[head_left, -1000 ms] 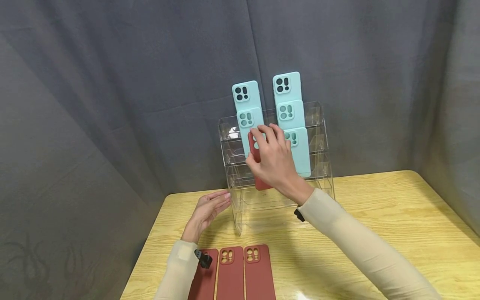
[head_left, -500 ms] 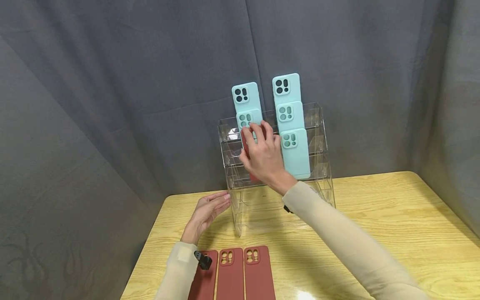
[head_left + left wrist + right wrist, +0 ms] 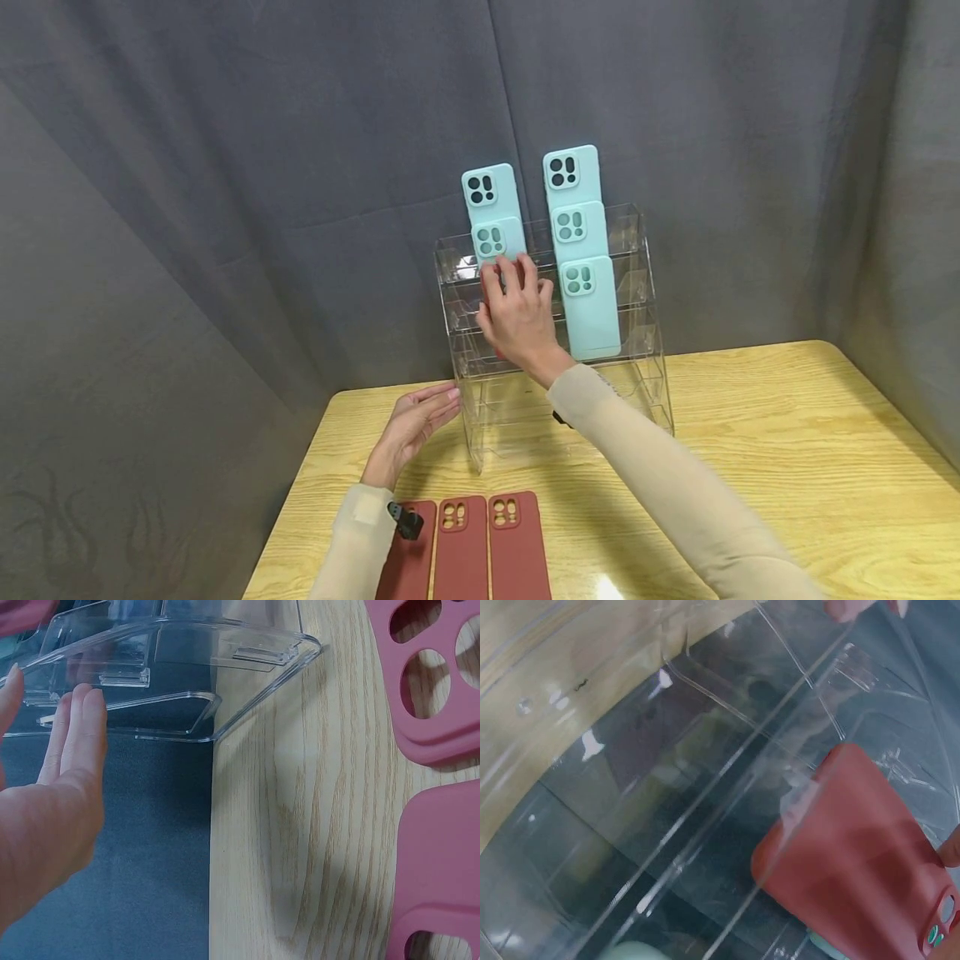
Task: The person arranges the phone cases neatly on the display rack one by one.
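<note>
A clear tiered stand is upright on the table, holding several light blue phone cases in two columns. My right hand holds a red phone case by its upper part at the left column, below a light blue case. In the right wrist view, the red case's lower end shows through a clear front lip of the stand. My hand hides most of this case in the head view. My left hand has straight fingers touching the stand's left side.
Red phone cases lie in a row at the table's front, among them a middle one and a right one. Another red case is partly covered by my left forearm. A grey curtain hangs behind the wooden table.
My right hand has carried the red case left, away from the right column, then slightly down into the left column. The left hand stays against the stand.
</note>
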### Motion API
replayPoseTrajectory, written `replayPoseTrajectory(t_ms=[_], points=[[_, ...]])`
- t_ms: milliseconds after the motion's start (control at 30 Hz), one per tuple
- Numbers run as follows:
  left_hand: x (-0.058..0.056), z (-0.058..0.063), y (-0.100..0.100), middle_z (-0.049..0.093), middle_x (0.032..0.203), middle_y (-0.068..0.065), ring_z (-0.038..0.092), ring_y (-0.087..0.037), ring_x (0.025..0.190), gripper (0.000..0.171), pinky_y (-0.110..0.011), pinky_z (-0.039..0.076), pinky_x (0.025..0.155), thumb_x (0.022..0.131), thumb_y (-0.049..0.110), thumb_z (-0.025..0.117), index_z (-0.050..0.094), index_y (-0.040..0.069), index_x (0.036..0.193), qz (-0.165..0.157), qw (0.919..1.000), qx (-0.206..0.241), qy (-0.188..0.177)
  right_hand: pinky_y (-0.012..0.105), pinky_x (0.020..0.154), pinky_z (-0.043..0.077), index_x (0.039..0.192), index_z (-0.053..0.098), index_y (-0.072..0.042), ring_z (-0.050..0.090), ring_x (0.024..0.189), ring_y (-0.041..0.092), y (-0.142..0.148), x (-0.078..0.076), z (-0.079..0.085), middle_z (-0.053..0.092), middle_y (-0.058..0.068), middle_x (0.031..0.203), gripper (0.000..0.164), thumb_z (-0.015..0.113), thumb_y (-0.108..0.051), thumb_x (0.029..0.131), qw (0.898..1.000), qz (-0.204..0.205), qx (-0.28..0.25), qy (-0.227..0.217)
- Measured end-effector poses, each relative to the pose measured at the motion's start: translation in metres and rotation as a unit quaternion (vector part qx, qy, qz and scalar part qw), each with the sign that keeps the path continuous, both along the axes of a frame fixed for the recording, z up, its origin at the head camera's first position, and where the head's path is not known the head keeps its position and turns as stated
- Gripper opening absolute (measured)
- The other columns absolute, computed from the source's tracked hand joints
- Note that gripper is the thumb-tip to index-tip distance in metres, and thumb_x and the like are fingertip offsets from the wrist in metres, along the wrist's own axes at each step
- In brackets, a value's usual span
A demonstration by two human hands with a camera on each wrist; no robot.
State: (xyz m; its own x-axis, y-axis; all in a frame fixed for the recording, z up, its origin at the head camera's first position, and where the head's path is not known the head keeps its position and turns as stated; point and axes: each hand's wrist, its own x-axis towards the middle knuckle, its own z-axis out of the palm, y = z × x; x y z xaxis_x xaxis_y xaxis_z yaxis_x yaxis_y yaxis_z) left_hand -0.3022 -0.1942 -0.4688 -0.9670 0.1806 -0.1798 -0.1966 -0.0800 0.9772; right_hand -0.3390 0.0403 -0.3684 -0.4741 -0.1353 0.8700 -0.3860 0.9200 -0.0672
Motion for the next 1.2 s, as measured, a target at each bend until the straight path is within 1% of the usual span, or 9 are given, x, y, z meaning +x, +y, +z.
replayPoseTrajectory(t_ms=[100,200,300,400,467,733,967,1100,1200], points=[[0.0,-0.001,0.0,0.071,0.136,-0.016,0.075,-0.02,0.116,0.051,-0.045,0.052,0.117,0.101,0.008,0.071,0.055,-0.007,0.146,0.002,1.0,0.001,0.0,0.058,0.078,0.054,0.138,0.057,-0.009,0.049,0.137,0.045,-0.003,0.0,-0.004,0.059,0.017,0.14,0.055,0.077,-0.027,0.089,1.0,-0.007,0.006,-0.006],[0.0,-0.001,0.0,0.072,0.134,-0.015,0.076,-0.019,0.114,0.049,-0.039,0.059,0.11,0.1,0.008,0.071,0.056,-0.007,0.145,0.007,1.0,0.007,-0.002,0.059,0.079,0.053,0.138,0.057,-0.008,0.048,0.138,0.045,-0.005,0.0,-0.008,0.059,0.017,0.14,0.053,0.074,-0.027,0.091,1.0,-0.012,0.008,-0.013],[-0.002,-0.002,0.0,0.073,0.133,-0.015,0.076,-0.018,0.112,0.049,-0.035,0.062,0.105,0.1,0.008,0.072,0.057,-0.006,0.144,0.008,0.9999,0.006,0.0,0.057,0.078,0.053,0.136,0.059,-0.008,0.05,0.136,0.044,-0.008,0.0,-0.011,0.06,0.016,0.138,0.053,0.075,-0.027,0.09,1.0,-0.02,0.012,-0.009],[-0.002,-0.001,0.0,0.072,0.134,-0.015,0.076,-0.017,0.112,0.05,-0.035,0.061,0.106,0.1,0.009,0.071,0.056,-0.006,0.145,0.005,1.0,0.002,-0.001,0.055,0.077,0.053,0.134,0.06,-0.008,0.052,0.134,0.043,-0.009,0.0,-0.014,0.061,0.016,0.137,0.055,0.079,-0.027,0.086,0.999,-0.027,0.02,0.001],[-0.002,-0.001,-0.001,0.071,0.136,-0.015,0.076,-0.016,0.112,0.05,-0.036,0.06,0.108,0.101,0.009,0.07,0.055,-0.006,0.146,0.001,1.0,-0.001,-0.001,0.054,0.076,0.053,0.134,0.06,-0.008,0.052,0.133,0.043,-0.01,0.001,-0.016,0.061,0.016,0.136,0.055,0.079,-0.027,0.086,0.999,-0.03,0.024,0.006],[-0.001,-0.001,-0.001,0.073,0.133,-0.013,0.077,-0.014,0.109,0.05,-0.034,0.061,0.106,0.101,0.009,0.07,0.054,-0.007,0.146,-0.001,1.0,-0.001,0.001,0.055,0.077,0.054,0.137,0.058,-0.009,0.052,0.134,0.044,-0.009,-0.001,-0.016,0.06,0.016,0.137,0.06,0.082,-0.026,0.084,0.999,-0.044,0.026,0.001],[-0.002,0.0,-0.001,0.073,0.132,-0.012,0.076,-0.016,0.111,0.05,-0.035,0.06,0.107,0.101,0.009,0.07,0.055,-0.007,0.146,-0.001,1.0,-0.001,0.001,0.057,0.078,0.054,0.135,0.058,-0.009,0.051,0.135,0.045,-0.008,-0.002,-0.016,0.059,0.016,0.137,0.06,0.083,-0.026,0.084,0.998,-0.053,0.022,-0.003],[-0.001,0.0,0.0,0.074,0.13,-0.011,0.076,-0.016,0.11,0.05,-0.035,0.061,0.107,0.101,0.008,0.07,0.055,-0.007,0.146,0.0,1.0,0.002,0.0,0.059,0.086,0.054,0.14,0.057,-0.008,0.048,0.138,0.046,-0.006,0.002,-0.015,0.056,0.018,0.144,0.058,0.078,-0.027,0.089,0.998,-0.054,0.03,-0.013],[0.0,0.001,0.0,0.074,0.129,-0.01,0.076,-0.015,0.109,0.05,-0.035,0.06,0.107,0.101,0.007,0.07,0.055,-0.008,0.146,0.0,1.0,0.002,0.001,0.062,0.095,0.053,0.14,0.057,-0.008,0.047,0.14,0.047,-0.003,0.006,-0.015,0.054,0.02,0.148,0.058,0.077,-0.031,0.091,0.999,-0.041,0.031,-0.011]])
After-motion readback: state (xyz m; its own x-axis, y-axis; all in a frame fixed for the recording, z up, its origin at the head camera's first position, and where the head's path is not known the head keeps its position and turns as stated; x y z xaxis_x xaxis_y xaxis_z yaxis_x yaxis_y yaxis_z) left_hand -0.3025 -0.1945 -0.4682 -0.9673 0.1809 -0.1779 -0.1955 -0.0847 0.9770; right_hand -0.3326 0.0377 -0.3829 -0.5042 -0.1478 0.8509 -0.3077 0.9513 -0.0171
